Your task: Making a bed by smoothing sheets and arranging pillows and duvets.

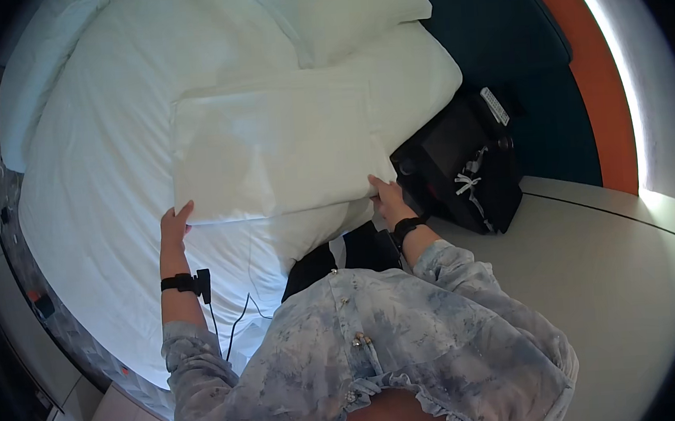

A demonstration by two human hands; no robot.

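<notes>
A white rectangular cloth (274, 150), apparently a folded pillowcase or similar linen, lies flat over the white bedding with its near edge pulled straight. My left hand (175, 223) pinches its near left corner, thumb on top. At the near right corner my right hand (388, 195) grips the same edge, the thumb also on top and the fingers hidden beneath. Under and around the cloth spreads the white sheet or duvet (101, 186) of the bed, wrinkled along the left. A white pillow (353, 10) rests just beyond the cloth.
Another white pillow (41, 84) is at the far left. A black bag (469, 166) stands against the bed's right side, near a white remote control (495, 106). A dark teal headboard panel (513, 34) borders the right. From my left wrist strap (185, 283) hangs a thin black cable (237, 323).
</notes>
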